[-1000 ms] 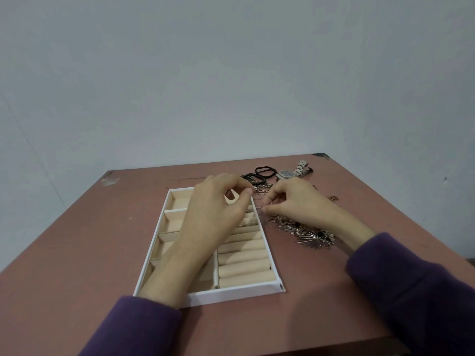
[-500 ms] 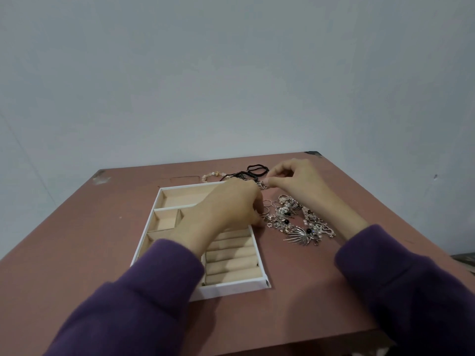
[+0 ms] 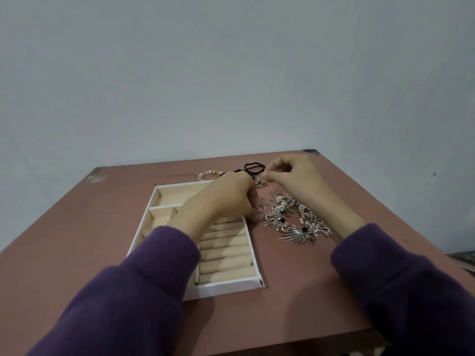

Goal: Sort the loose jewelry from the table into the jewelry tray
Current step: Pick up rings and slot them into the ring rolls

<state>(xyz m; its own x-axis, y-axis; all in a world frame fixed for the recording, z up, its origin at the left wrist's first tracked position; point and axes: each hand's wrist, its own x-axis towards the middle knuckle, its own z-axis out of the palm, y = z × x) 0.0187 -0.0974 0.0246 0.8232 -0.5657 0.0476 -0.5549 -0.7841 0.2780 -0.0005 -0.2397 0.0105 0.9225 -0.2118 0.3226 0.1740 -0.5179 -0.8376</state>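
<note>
Right hand (image 3: pixel 290 173) reached back, pinching ring (image 3: pixel 261 175); left hand (image 3: pixel 228 199) overlaps jewelry tray (image 3: pixel 226 287).

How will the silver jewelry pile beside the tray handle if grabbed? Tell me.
The pile looks tangled, so pieces will probably lift together, dangling limply. Its loose rings may roll or slide on the smooth table.

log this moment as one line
left hand: curled at white beige-lined jewelry tray right rim | right hand: pinches small silver piece | silver jewelry pile: right of tray
</note>
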